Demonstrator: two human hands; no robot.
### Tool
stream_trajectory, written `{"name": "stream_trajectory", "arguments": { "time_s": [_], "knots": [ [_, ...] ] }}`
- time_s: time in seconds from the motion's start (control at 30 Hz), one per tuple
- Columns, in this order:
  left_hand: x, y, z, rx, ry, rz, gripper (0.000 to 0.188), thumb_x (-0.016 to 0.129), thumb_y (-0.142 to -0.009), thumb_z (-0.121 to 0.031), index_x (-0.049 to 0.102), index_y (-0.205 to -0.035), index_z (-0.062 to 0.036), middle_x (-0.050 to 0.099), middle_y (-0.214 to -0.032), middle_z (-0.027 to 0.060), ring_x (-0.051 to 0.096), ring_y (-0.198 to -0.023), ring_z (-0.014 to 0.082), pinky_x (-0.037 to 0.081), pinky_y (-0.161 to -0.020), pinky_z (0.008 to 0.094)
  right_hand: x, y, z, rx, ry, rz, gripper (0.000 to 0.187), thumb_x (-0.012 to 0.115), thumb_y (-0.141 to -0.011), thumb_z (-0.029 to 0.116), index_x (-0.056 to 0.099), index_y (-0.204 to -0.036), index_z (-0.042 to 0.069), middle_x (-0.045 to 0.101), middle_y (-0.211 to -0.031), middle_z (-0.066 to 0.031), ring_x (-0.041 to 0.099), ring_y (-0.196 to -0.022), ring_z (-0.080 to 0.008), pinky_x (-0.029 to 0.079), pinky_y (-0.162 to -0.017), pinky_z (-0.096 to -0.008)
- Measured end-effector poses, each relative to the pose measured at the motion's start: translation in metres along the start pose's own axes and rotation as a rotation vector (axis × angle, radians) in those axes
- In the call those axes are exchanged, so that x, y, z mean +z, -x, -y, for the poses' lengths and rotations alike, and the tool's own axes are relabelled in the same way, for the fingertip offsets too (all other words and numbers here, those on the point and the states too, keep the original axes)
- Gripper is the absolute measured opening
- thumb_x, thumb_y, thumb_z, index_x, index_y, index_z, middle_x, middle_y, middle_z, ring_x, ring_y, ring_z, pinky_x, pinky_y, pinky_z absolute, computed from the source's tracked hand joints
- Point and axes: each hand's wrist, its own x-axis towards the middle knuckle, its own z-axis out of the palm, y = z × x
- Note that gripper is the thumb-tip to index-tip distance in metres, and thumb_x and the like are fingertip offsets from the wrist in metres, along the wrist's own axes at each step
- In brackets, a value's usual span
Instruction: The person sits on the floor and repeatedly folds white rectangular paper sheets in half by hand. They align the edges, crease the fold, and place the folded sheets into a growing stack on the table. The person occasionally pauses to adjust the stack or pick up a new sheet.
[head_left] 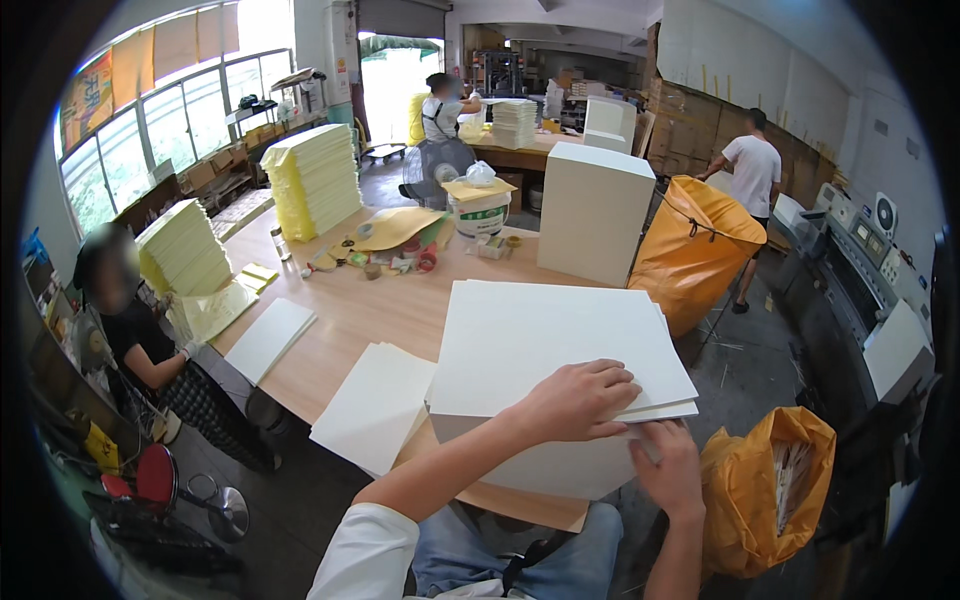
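In front of me stands a tall stack of large white paper sheets at the table's near edge. Its upper sheets sit slightly askew, with small gaps at the right corner. My left hand lies on top near the front right edge, fingers stretched over the paper and thumb at the edge. Just below that corner, my right hand touches the side of the stack, its thumb apart from its fingers; some fingertips are hidden under the sheet edges. A lower pile of white sheets lies left of the stack.
On the wooden table are another white stack, a white bucket, tape rolls and tall paper piles. Orange bags stand at right. One person is at left; two more are farther back. A red stool stands lower left.
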Motion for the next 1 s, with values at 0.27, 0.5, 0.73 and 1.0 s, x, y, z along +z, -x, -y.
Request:
{"name": "stream_trajectory", "arguments": {
  "time_s": [0.27, 0.5, 0.73, 1.0],
  "knots": [
    [-0.003, -0.003, -0.006, -0.121, 0.108, 0.076, 0.066, 0.071, -0.097, -0.04, 0.05, -0.151, -0.0077, 0.067, -0.132, 0.0168, 0.064, -0.123, 0.0348, 0.054, -0.102, 0.0432, -0.036, 0.016, -0.029, 0.504, 0.005, 0.035, 0.033, 0.072, -0.097, 0.023, 0.059, -0.082, -0.004, 0.066, -0.074, -0.0182, 0.063, -0.065, -0.033, 0.049, -0.062, -0.0434],
    [-0.014, -0.005, -0.009, -0.119, 0.18, -0.008, 0.062, 0.064, -0.1, -0.022, 0.044, -0.159, -0.0294, 0.053, -0.152, 0.0188, 0.067, -0.117, 0.038, 0.056, -0.097, 0.0451, -0.05, -0.024, 0.003, 0.481, -0.152, -0.056, 0.038, 0.069, -0.1, 0.025, 0.055, -0.08, -0.005, 0.063, -0.069, -0.018, 0.062, -0.062, -0.034, 0.048, -0.06, -0.0439],
    [-0.005, -0.001, -0.002, -0.028, 0.171, -0.089, 0.039, 0.069, -0.094, -0.015, 0.071, -0.128, -0.0321, 0.05, -0.156, 0.0191, 0.07, -0.111, 0.0374, 0.059, -0.091, 0.0431, -0.009, -0.034, -0.01, 0.599, -0.94, -0.348, 0.04, 0.068, -0.102, 0.024, 0.048, -0.072, 0.006, 0.052, -0.061, -0.0008, 0.052, -0.053, -0.0097, 0.042, -0.051, -0.0283],
    [-0.019, -0.004, -0.013, -0.082, 0.174, -0.056, 0.034, 0.08, -0.089, -0.032, 0.074, -0.122, -0.0315, 0.057, -0.149, 0.0176, 0.071, -0.112, 0.0363, 0.059, -0.092, 0.0426, -0.009, -0.041, -0.008, 0.639, -1.123, -0.329, 0.038, 0.066, -0.098, 0.02, 0.045, -0.067, 0.014, 0.054, -0.058, -0.0009, 0.055, -0.049, -0.0123, 0.036, -0.043, -0.0244]
  ]
}}
